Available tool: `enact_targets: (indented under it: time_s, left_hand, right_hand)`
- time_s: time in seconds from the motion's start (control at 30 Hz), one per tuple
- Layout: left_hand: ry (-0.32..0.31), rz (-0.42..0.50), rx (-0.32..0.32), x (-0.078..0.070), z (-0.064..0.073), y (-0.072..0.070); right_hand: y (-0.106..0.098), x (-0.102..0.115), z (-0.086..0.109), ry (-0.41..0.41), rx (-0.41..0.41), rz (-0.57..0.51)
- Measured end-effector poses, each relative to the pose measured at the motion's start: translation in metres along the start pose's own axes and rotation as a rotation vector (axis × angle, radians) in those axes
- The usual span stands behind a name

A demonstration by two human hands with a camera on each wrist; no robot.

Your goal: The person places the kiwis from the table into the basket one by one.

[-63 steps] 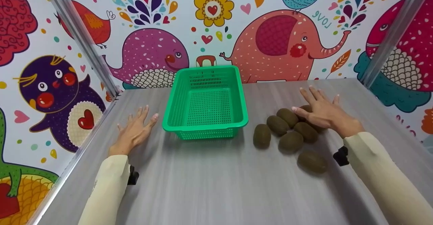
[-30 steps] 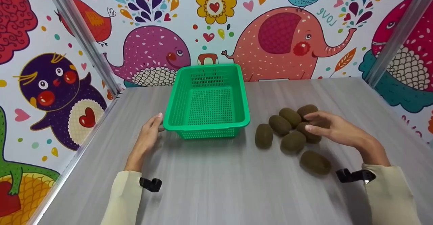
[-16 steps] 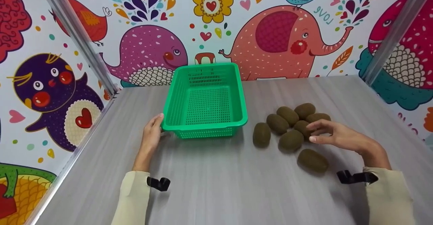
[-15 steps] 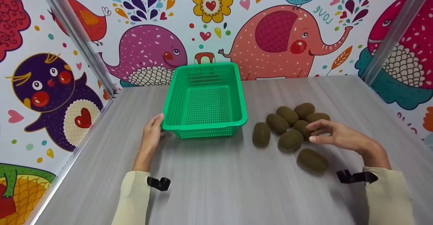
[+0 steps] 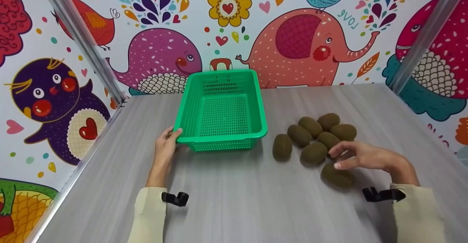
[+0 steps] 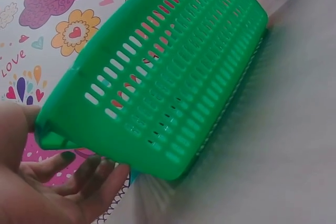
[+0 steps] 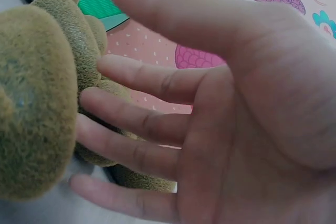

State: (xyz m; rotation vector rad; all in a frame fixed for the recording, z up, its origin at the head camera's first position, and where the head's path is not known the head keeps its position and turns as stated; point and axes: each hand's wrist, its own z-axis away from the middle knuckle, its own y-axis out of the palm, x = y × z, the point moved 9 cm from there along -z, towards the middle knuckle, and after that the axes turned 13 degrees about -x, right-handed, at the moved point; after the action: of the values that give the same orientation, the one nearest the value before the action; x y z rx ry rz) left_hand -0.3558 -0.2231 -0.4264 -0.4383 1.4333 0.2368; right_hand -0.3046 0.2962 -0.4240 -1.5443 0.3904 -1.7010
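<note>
A green plastic basket (image 5: 223,138) with slotted walls stands on the table, with nothing inside it. My left hand (image 5: 165,146) grips its near left corner, the thumb over the rim. In the left wrist view, the fingers (image 6: 86,174) curl below the rim beside the basket wall (image 6: 79,116). Several brown kiwis (image 5: 313,153) lie grouped right of the basket. Over the nearest kiwi (image 5: 338,177) hovers my right hand (image 5: 369,158), fingers loosely bent and thumb apart. In the right wrist view, its fingers (image 7: 142,124) point at a large close kiwi (image 7: 31,103), nothing held.
The grey wood-look table (image 5: 234,202) runs back to a wall (image 5: 307,53) printed with cartoon animals. Metal posts (image 5: 87,49) stand at the back corners. Black camera mounts (image 5: 175,198) sit on both wrists.
My left hand has come in from the left to the basket's corner, and its thumb now lies over the rim. The right hand has moved from the far kiwis down toward the nearest one.
</note>
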Motion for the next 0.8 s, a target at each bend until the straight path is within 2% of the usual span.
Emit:
enact_targets:
  time_s: [0.4,0.53,0.63,0.8]
  left_hand:
    - [0.002,0.008,-0.021,-0.004,0.0,-0.004]
    - [-0.032,0.036,-0.023,-0.004,0.001,-0.004]
    - [-0.062,0.065,-0.016,-0.003,0.0,-0.004]
    - [-0.114,0.189,0.02,-0.002,0.0,-0.006]
  right_hand:
    - [0.016,-0.002,-0.003,0.035,0.086,0.042]
    - [0.02,-0.001,-0.004,0.042,0.111,0.054]
    - [0.021,-0.001,-0.004,0.047,0.12,0.059]
    - [0.022,0.001,-0.003,0.027,0.134,0.069]
